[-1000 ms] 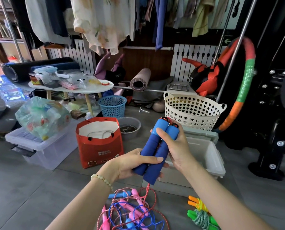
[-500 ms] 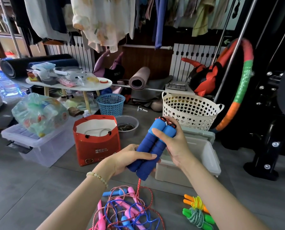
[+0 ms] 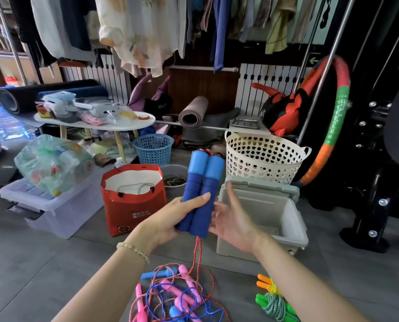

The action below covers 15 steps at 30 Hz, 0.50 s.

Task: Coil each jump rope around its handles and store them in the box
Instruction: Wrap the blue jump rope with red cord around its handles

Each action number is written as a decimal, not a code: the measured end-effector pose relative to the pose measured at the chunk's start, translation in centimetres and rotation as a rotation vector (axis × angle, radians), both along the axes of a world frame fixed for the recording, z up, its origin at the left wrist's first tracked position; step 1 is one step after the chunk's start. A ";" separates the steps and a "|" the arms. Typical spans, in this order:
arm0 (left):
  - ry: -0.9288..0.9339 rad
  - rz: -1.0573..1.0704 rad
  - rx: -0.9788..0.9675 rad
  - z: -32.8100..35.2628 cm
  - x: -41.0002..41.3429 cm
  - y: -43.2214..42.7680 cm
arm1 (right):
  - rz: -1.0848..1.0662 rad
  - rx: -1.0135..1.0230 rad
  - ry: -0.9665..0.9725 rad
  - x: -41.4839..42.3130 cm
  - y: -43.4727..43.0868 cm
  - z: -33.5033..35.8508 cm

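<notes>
We read "FITNESS" in white on the black bag (image 3: 159, 105), upper middle of the frame | we make out a white arrow pointing left on the green sign (image 3: 313, 59), upper right | white print on the red paper bag (image 3: 133, 211), centre, is too blurred for us to read.

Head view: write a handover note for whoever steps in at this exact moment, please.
Left hand grips the paired blue handles; right hand open beside them, blurred.
Their red rope hangs uncoiled into the tangled pile on the floor.
Done: green and orange ropes lie coiled on the floor near the open box.
Left: wind the red rope, sort the pile, box everything.
</notes>
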<state>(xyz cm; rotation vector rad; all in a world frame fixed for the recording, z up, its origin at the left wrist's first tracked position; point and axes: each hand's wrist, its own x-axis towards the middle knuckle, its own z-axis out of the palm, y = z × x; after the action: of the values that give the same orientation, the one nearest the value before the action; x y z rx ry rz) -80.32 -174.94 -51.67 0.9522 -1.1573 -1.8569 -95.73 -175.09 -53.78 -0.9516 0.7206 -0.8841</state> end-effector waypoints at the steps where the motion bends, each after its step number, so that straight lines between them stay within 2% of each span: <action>1: 0.079 0.034 0.056 0.1 0.2 -0.2 | 0.040 0.042 0.012 0.2 0.3 -0.2; 3: 0.261 0.116 0.143 0.3 0.9 -0.8 | 0.050 0.010 0.161 0.3 0.4 -0.5; 6: 0.397 0.228 0.194 0.2 2.3 -1.5 | -0.052 -0.262 0.518 -0.3 0.4 -0.8; 9: 0.266 0.243 0.228 -0.7 3.1 -1.8 | -0.134 -0.536 0.891 -1.1 0.2 -0.9; 12: 0.127 0.218 0.233 -1.6 3.0 -1.9 | -0.110 -0.784 1.257 -1.8 0.4 -0.4; 15: 0.017 0.196 0.228 -2.1 3.5 -2.0 | -0.158 -0.897 1.447 -2.9 0.7 0.9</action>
<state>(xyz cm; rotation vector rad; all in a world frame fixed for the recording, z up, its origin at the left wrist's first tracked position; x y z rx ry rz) -76.83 -176.95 -53.76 1.1310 -0.8215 -1.8576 -98.64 -174.38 -52.85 -2.4310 1.6709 -0.5064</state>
